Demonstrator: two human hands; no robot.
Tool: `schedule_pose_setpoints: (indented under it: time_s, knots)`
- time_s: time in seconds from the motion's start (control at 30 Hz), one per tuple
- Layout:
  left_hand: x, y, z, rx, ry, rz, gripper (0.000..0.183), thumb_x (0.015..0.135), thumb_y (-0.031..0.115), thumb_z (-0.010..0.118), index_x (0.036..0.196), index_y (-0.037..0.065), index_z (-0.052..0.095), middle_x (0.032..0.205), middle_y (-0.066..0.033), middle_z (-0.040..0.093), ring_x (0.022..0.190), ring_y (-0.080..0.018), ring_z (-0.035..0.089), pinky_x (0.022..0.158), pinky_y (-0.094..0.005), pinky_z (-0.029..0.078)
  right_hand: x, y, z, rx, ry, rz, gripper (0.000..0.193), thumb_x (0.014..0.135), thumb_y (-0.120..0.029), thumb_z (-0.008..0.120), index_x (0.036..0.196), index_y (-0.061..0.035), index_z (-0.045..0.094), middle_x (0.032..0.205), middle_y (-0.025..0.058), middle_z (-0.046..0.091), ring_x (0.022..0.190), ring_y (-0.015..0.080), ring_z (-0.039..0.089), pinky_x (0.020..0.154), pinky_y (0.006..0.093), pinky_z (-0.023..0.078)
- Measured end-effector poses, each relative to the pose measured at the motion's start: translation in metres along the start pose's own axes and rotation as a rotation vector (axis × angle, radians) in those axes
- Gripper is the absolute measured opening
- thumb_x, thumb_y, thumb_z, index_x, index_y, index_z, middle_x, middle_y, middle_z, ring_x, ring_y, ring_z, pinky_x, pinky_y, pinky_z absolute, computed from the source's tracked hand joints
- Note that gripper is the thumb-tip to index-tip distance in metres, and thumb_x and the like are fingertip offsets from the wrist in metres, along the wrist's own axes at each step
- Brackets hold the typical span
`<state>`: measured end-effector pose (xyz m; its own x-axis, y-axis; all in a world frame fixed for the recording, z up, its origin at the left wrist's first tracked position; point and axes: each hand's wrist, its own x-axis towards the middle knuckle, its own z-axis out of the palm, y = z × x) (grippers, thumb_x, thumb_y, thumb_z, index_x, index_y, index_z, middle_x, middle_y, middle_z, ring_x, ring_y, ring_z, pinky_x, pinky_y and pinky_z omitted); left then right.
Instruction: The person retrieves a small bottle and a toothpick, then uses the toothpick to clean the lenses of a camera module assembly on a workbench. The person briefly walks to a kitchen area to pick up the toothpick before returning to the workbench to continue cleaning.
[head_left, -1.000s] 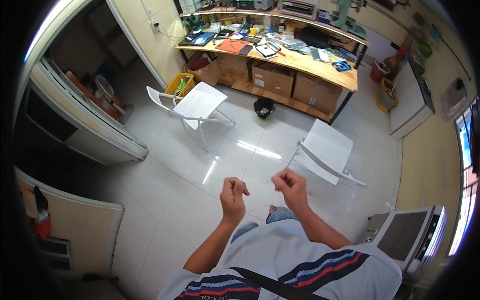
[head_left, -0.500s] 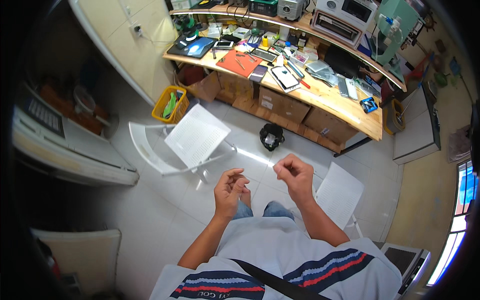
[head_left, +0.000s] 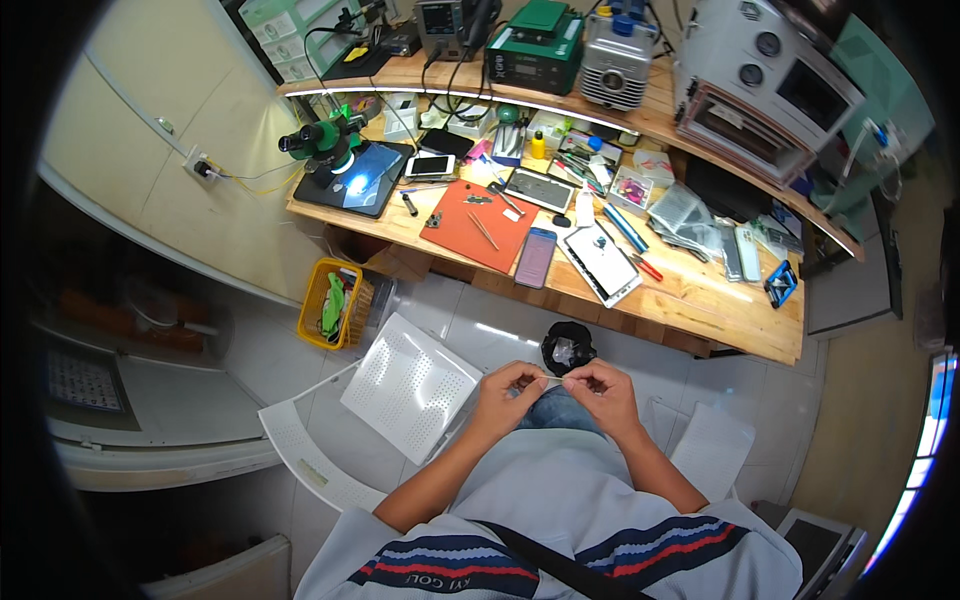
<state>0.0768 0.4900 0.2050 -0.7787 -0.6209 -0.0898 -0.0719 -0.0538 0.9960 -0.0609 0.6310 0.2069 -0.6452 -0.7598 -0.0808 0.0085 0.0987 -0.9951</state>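
Note:
My left hand [head_left: 508, 396] and my right hand [head_left: 606, 398] are close together in front of my body, above my lap. Each one pinches an end of a thin, pale strip [head_left: 552, 379], stretched across the small gap between the fingertips. It is too small for me to tell its kind. Just beyond my fingers, a black-lined waste bin [head_left: 567, 347] stands on the floor with some crumpled white stuff inside.
Ahead stands a wooden workbench [head_left: 730, 325] bearing a microscope [head_left: 325, 140], an orange mat [head_left: 460, 235], a white-framed tablet [head_left: 598, 268] and several tools. A white chair [head_left: 410, 385] is at my left, another [head_left: 715, 445] at my right. A yellow basket [head_left: 309, 318] sits by the bench's left end.
My hands have come together from apart, and a strip now shows between them. The view has shifted closer to the bench, and the bin appears nearer to my hands.

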Motion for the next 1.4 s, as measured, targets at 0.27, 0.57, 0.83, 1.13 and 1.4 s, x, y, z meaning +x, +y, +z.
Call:
schedule_pose_setpoints:
  time_s: [0.27, 0.57, 0.83, 1.13, 1.4]
  knots:
    - [0.108, -0.101, -0.073, 0.848, -0.541, -0.096, 0.035, 0.092, 0.031, 0.070, 0.116, 0.005, 0.068, 0.110, -0.0176, 0.072, 0.106, -0.0320, 0.069, 0.093, -0.0450, 0.052, 0.082, 0.131, -0.007, -0.441, -0.077, 0.214, 0.013, 0.086, -0.014, 0.076, 0.088, -0.0016, 0.076, 0.077, 0.0032, 0.069, 0.066, 0.0086, 0.058, 0.063, 0.0260, 0.049]
    - [0.233, -0.277, -0.189, 1.241, -1.127, -0.129, 0.043, 0.100, 0.043, 0.053, 0.119, 0.008, 0.068, 0.114, -0.0171, 0.071, 0.112, -0.0387, 0.065, 0.100, -0.0503, 0.048, 0.129, 0.314, 0.076, -0.499, 0.058, 0.055, 0.016, 0.089, -0.020, 0.073, 0.088, -0.0039, 0.073, 0.081, 0.0131, 0.066, 0.082, 0.0334, 0.065, 0.076, 0.0432, 0.051]
    - [0.270, -0.382, -0.272, 1.120, -0.958, 0.341, 0.033, 0.099, 0.031, 0.053, 0.091, 0.009, 0.076, 0.085, -0.0190, 0.073, 0.087, -0.0377, 0.071, 0.081, -0.0503, 0.055, 0.163, 0.387, 0.190, -0.735, 0.275, 0.013, 0.010, 0.087, -0.014, 0.070, 0.080, -0.0074, 0.069, 0.073, 0.0122, 0.066, 0.071, 0.0354, 0.062, 0.072, 0.0469, 0.046]
    - [0.229, -0.311, -0.337, 0.889, -1.087, 0.386, 0.042, 0.101, 0.039, 0.054, 0.078, 0.009, 0.073, 0.069, -0.0135, 0.070, 0.065, -0.0356, 0.069, 0.058, -0.0485, 0.052, 0.137, 0.295, 0.295, -0.496, 0.420, 0.133, 0.010, 0.085, -0.013, 0.077, 0.085, -0.0051, 0.071, 0.049, 0.0035, 0.053, 0.042, 0.0087, 0.051, 0.044, 0.0283, 0.039]
    - [0.194, -0.299, -0.357, 0.777, -0.872, 0.464, 0.041, 0.098, 0.040, 0.062, 0.071, 0.009, 0.068, 0.065, -0.0108, 0.067, 0.059, -0.0317, 0.066, 0.053, -0.0441, 0.049, 0.136, 0.260, 0.320, -0.030, 0.629, 0.197, 0.009, 0.094, -0.006, 0.071, 0.089, 0.0015, 0.069, 0.064, -0.0016, 0.062, 0.054, 0.0049, 0.056, 0.051, 0.0219, 0.043]
